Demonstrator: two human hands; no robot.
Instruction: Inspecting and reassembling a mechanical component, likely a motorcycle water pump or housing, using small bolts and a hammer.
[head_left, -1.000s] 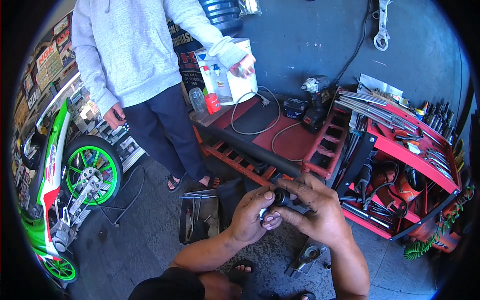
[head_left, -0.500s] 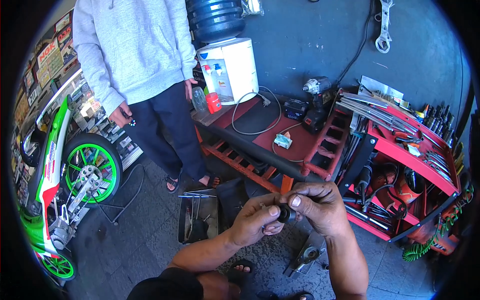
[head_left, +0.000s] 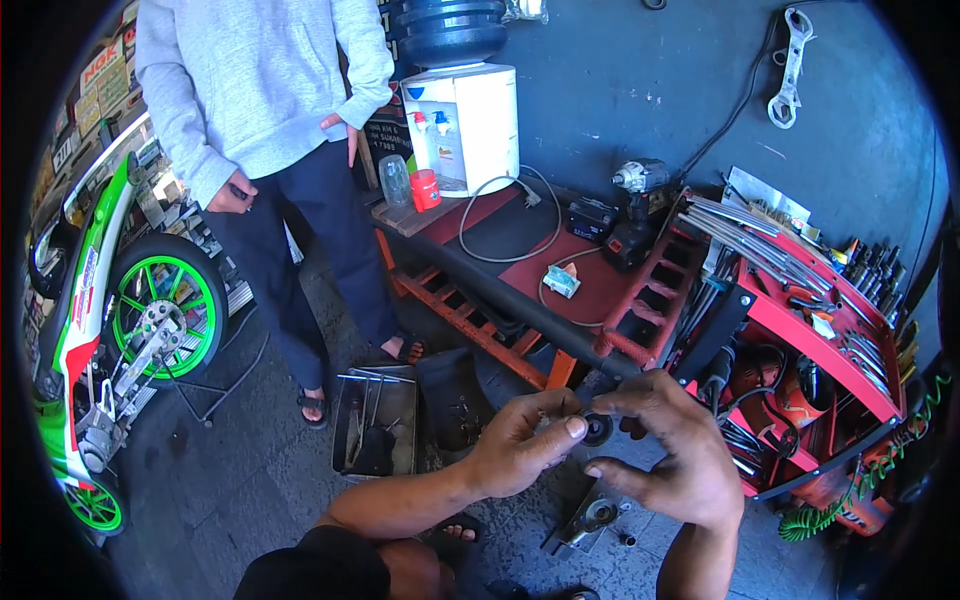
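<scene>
My left hand [head_left: 530,450] grips a small black round part [head_left: 598,430] in front of me. My right hand [head_left: 680,470] is curved beside it with thumb and fingers apart; its index fingertip is at the part, though I cannot tell whether it touches. Below my hands, a metal assembly with a round opening [head_left: 600,515] lies on the floor beside a small metal cylinder [head_left: 628,541]. A metal tray [head_left: 350,440] holding rods and tools sits left of my hands.
A person in grey sweatshirt [head_left: 265,90] stands beside a red-black bench [head_left: 510,280] with a water dispenser [head_left: 460,130], drill [head_left: 640,215] and small light packet [head_left: 561,281]. A red tool cart [head_left: 810,350] is at right, a green-wheeled motorbike [head_left: 165,300] at left.
My right hand has loosened from the part, thumb dropping away. The other person lowered a hand from the dispenser and shifted their feet. A light packet has appeared on the bench.
</scene>
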